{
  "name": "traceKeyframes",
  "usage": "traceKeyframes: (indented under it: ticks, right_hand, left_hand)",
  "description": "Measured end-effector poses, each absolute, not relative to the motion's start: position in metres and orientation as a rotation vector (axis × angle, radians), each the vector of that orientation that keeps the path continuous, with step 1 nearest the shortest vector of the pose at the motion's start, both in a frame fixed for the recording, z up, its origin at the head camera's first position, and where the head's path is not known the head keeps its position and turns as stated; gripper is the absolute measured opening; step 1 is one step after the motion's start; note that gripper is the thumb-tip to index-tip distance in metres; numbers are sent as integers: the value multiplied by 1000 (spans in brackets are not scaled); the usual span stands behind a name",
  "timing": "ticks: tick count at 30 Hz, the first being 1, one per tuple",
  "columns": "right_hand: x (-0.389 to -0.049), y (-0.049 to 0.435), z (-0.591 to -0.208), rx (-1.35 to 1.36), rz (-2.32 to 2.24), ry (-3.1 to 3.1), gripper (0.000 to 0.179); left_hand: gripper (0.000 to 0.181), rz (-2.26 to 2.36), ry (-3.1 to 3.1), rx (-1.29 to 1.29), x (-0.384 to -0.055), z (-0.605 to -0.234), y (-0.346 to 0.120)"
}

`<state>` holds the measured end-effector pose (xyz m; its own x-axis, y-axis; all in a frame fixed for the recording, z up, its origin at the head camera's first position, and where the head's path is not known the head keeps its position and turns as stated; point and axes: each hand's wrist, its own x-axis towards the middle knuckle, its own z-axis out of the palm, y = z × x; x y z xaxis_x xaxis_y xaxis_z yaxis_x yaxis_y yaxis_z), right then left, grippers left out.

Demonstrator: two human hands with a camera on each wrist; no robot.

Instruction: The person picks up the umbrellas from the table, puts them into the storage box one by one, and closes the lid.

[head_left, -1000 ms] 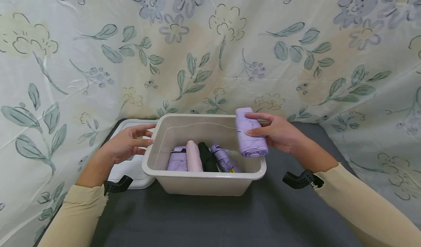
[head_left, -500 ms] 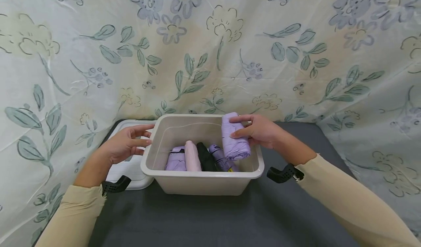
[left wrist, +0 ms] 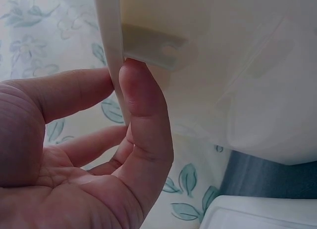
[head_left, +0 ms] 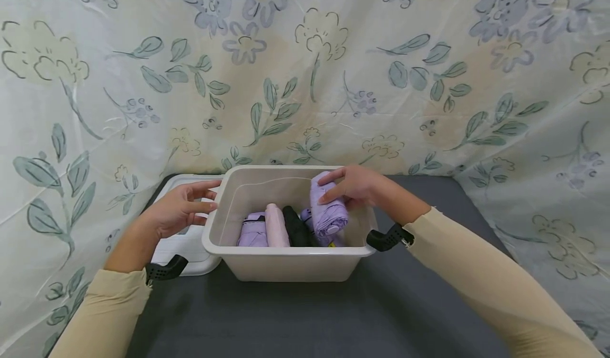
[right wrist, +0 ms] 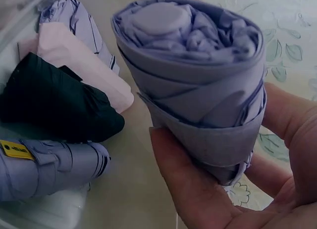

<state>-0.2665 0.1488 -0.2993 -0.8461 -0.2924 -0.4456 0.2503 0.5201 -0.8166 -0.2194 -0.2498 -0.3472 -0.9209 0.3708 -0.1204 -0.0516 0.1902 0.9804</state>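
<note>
My right hand point(head_left: 355, 187) grips a folded lilac umbrella point(head_left: 329, 202) over the right half of a beige plastic bin point(head_left: 290, 267). In the right wrist view the rolled cloth, its strap and the round end of the umbrella point(right wrist: 193, 80) show, with thumb and fingers on opposite sides. My left hand point(head_left: 183, 209) is at the bin's left rim. The left wrist view shows its thumb and fingers pinching that rim point(left wrist: 110, 36). Inside the bin lie a lilac umbrella point(head_left: 253, 232), a pink one point(head_left: 277, 225), a dark green one point(head_left: 297, 228) and another lilac one point(right wrist: 54, 169) with a yellow tag.
A white lid point(head_left: 190, 262) lies left of the bin, partly under the left forearm. The bin stands on a dark grey tabletop point(head_left: 286, 321). A floral curtain point(head_left: 267, 56) hangs behind and along both sides.
My right hand has carried the lilac umbrella leftward and slightly lower, from the bin's right rim to over the tagged umbrella. The left hand has kept its hold on the rim.
</note>
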Motion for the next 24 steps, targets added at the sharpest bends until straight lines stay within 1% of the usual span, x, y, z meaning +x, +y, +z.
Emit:
traceKeyframes:
  ticks: [11, 24]
  right_hand:
    - [-285, 138, -306, -12, -1157, 2218, 53]
    - [-283, 133, -314, -4, -1095, 2214, 50]
  left_hand:
    - [72, 1774, 2148, 309, -220, -346, -250]
    - [72, 1758, 2177, 286, -220, -349, -249]
